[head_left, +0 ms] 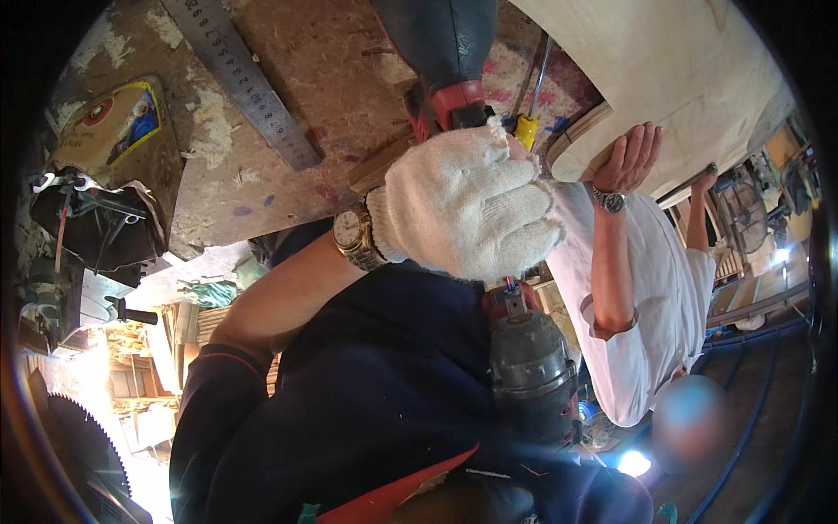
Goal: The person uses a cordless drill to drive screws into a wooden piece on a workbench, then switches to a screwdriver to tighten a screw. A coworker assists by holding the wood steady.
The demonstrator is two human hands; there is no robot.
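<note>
A white knitted work glove covers my left hand (471, 205), and a gold-coloured watch (352, 234) sits on that wrist. The gloved fingers are curled round the end of a black-and-red power tool (449, 52), just below its red collar; the glove hides most of the grip. Below the glove, close to my body, is a dark grey motor housing (532, 371) with red parts. Whether it belongs to the same tool, I cannot tell. My right hand does not show. A screwdriver with a yellow handle (525, 131) lies just beyond the glove.
A co-worker in a white shirt (642, 279) lays a bare hand (630, 159) on a large pale wooden panel (672, 70). On the stained workbench (297, 52) lie a steel ruler (244, 83) and a worn cardboard box (131, 131). A toothed circular saw blade (83, 441) stands at lower left.
</note>
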